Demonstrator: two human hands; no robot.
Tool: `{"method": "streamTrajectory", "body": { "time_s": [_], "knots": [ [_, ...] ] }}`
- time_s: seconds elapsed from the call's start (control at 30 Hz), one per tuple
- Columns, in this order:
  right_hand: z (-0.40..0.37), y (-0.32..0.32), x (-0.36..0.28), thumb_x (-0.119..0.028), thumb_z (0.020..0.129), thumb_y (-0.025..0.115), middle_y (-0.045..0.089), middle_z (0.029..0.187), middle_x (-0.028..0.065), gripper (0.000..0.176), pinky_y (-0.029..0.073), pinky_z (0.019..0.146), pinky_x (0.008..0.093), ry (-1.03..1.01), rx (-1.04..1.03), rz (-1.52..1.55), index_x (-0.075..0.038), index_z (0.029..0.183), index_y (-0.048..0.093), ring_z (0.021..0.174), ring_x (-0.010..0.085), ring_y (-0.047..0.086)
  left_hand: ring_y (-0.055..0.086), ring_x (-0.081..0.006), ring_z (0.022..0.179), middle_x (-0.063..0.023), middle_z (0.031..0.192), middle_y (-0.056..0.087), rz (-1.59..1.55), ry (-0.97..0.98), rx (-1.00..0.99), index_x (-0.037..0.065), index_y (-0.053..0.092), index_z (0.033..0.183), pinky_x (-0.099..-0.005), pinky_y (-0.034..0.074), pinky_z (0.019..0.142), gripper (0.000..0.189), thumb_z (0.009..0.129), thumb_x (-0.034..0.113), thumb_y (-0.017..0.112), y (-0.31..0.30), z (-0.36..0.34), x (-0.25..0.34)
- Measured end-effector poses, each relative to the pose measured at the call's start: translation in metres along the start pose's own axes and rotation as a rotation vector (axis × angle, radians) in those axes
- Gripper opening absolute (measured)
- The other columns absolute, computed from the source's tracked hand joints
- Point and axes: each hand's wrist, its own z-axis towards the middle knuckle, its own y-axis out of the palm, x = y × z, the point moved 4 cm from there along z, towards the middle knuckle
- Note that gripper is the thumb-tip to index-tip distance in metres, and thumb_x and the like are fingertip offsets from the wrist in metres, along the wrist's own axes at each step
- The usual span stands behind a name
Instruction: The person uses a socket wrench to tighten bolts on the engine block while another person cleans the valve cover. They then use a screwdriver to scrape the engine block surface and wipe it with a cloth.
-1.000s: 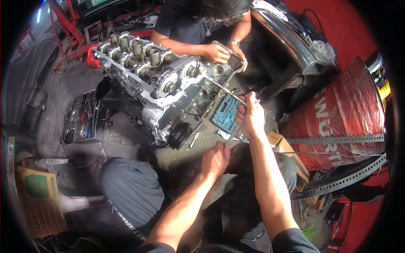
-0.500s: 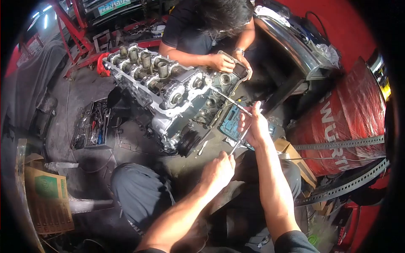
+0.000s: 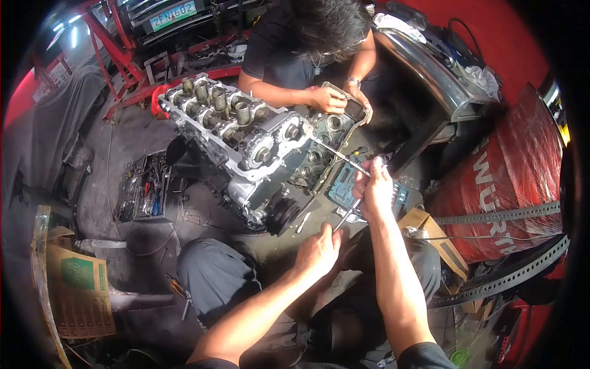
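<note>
My left hand (image 3: 318, 251) is closed around the lower end of a thin metal rod (image 3: 346, 218), below the engine. Higher and to the right, my right hand (image 3: 375, 189) grips a long metal tool (image 3: 337, 153) whose far tip reaches the front edge of the engine (image 3: 236, 132). The rod's upper end runs up to my right hand; how it meets the tool is hidden by the fingers. Across from me, a co-worker (image 3: 292, 95) holds a cover (image 3: 326, 144) with both hands, beside the engine.
A blue tool case (image 3: 344, 184) lies open on the floor beyond my right hand. An open toolbox (image 3: 145, 187) stands at the left, with a cardboard box (image 3: 77, 286) nearer. A wrapped red drum (image 3: 498, 184) and perforated metal strips (image 3: 510, 277) are at the right.
The view has shifted, so the engine and floor objects sit slightly right and lower. Both my hands keep their grips, with the left a little lower.
</note>
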Motion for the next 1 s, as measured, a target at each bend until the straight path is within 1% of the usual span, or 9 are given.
{"method": "streamTrajectory", "body": {
  "time_s": [0.37,0.47,0.57,0.67,0.77,0.87,0.9,0.93,1.0],
  "knots": [
    [-0.003,0.002,0.001,-0.016,0.101,0.047,0.035,0.061,-0.0032,0.015,0.024,0.038,0.0245,0.277,0.054,0.172,-0.011,0.107,0.059,0.044,0.0074,0.027,0.069,-0.0416,0.064,-0.023,0.066,0.066,0.333,-0.046,-0.174,-0.006,0.06,0.088,-0.048,0.057,0.06,0.042,0.1,0.032,0.047,-0.041,0.001,0.026],
    [-0.001,0.003,0.0,-0.012,0.101,0.04,0.038,0.062,-0.0016,0.019,0.025,0.037,0.024,0.297,-0.002,0.171,-0.012,0.104,0.058,0.044,0.007,0.029,0.07,-0.0409,0.065,-0.0231,0.068,0.067,0.269,-0.068,-0.229,-0.007,0.06,0.089,-0.0477,0.058,0.061,0.042,0.1,0.03,0.044,-0.046,0.004,0.027],
    [0.003,0.001,0.003,-0.014,0.099,0.049,0.036,0.061,-0.0036,0.009,0.023,0.037,0.0237,0.305,-0.024,0.193,-0.014,0.098,0.057,0.044,0.0067,0.027,0.07,-0.0407,0.067,-0.0235,0.07,0.068,0.294,-0.051,-0.227,-0.008,0.059,0.092,-0.0473,0.059,0.063,0.042,0.1,0.029,0.042,-0.046,0.002,0.028],
    [0.002,0.001,0.003,-0.014,0.099,0.049,0.036,0.061,-0.0039,0.009,0.022,0.037,0.0237,0.331,-0.006,0.23,-0.016,0.092,0.055,0.044,0.0068,0.027,0.07,-0.0415,0.068,-0.0247,0.071,0.068,0.289,-0.055,-0.275,-0.009,0.059,0.094,-0.0466,0.059,0.065,0.043,0.099,0.03,0.043,-0.057,0.002,0.039],
    [0.006,-0.001,0.007,-0.01,0.098,0.04,0.036,0.06,-0.0026,0.018,0.024,0.036,0.0251,0.337,-0.058,0.288,-0.017,0.087,0.053,0.043,0.0075,0.027,0.071,-0.0419,0.072,-0.0255,0.072,0.068,0.319,0.039,-0.364,-0.009,0.059,0.095,-0.0472,0.059,0.068,0.042,0.099,0.03,0.042,-0.06,0.003,0.042],
    [0.001,-0.001,0.004,-0.015,0.1,0.048,0.04,0.063,-0.0021,0.007,0.027,0.038,0.0236,0.314,-0.008,0.223,-0.015,0.097,0.055,0.046,0.008,0.033,0.07,-0.0433,0.075,-0.0275,0.074,0.068,0.241,-0.12,-0.285,-0.009,0.059,0.096,-0.0498,0.058,0.07,0.04,0.1,0.028,0.043,-0.066,0.001,0.049],
    [-0.003,0.005,-0.002,-0.016,0.101,0.05,0.042,0.064,-0.002,0.006,0.028,0.039,0.0229,0.3,0.024,0.205,-0.015,0.099,0.055,0.047,0.008,0.034,0.07,-0.0438,0.075,-0.0278,0.074,0.067,0.227,-0.094,-0.291,-0.008,0.059,0.096,-0.0508,0.057,0.069,0.041,0.1,0.029,0.043,-0.068,0.001,0.048],
    [-0.008,0.006,-0.007,-0.025,0.104,0.05,0.052,0.07,0.0021,0.017,0.036,0.041,0.0236,0.252,0.081,0.085,-0.011,0.113,0.055,0.052,0.0097,0.046,0.069,-0.0444,0.074,-0.0282,0.074,0.067,0.215,-0.063,-0.302,-0.007,0.059,0.096,-0.0518,0.056,0.068,0.041,0.101,0.03,0.043,-0.069,0.001,0.046],
    [-0.011,0.009,-0.023,-0.029,0.104,0.049,0.056,0.075,0.0037,0.022,0.042,0.044,0.028,-0.089,0.147,-0.182,-0.011,0.116,0.054,0.055,0.0138,0.054,0.068,-0.0454,0.072,-0.0284,0.072,0.066,0.192,-0.025,-0.274,-0.006,0.058,0.095,-0.0532,0.055,0.066,0.04,0.101,0.031,0.044,-0.063,0.002,0.041]
  ]
}}
